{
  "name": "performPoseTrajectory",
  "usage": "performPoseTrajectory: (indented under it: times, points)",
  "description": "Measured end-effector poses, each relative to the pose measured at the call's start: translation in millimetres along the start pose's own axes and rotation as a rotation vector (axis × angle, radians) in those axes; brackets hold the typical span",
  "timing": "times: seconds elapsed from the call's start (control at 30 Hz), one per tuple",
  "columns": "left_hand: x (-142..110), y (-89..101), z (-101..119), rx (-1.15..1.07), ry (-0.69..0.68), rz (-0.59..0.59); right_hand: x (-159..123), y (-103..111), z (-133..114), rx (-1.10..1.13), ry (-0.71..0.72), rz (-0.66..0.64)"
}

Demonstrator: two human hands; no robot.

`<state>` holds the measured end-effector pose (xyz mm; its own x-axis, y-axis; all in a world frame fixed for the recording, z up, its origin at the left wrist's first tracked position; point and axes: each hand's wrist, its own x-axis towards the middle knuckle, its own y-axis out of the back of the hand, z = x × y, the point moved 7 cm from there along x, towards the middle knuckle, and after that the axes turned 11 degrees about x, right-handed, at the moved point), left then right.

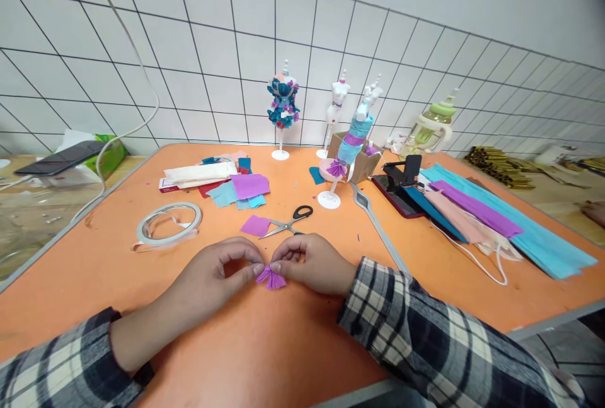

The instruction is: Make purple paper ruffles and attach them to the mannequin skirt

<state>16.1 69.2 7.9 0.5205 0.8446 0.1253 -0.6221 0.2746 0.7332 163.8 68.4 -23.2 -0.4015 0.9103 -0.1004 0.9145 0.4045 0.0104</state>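
Observation:
A small pleated piece of purple crepe paper, gathered at its top and fanned out below, is pinched between both hands over the orange table. My left hand holds its left side between thumb and fingertips. On its right side, my right hand grips it the same way. Just beyond the fingers lie black-handled scissors, blades apart, their tips beside a flat purple paper square. Part of one scissor handle is hidden behind my right hand.
A tape roll lies left. Paper scraps are piled behind. Small dress forms, one in blue ruffles, one in light-blue wrap, stand at the back. A phone, crepe strips and a bottle are right.

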Motion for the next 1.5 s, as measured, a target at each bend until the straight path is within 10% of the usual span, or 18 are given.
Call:
performPoseTrajectory:
  times: [0.83, 1.07, 1.5]
  points:
    - [-4, 2.9, 2, -0.031, 0.045, 0.065, -7, -7, 1, 0.303, -0.163, -0.017]
    - [-4, -16.6, -7, -0.164, 0.183, -0.074, -4, -5, -3, 0.336, -0.037, 0.020]
    - [-3, -13.1, -3, -0.139, 0.188, 0.042, 0, 5, -17, 0.211, 0.198, 0.138]
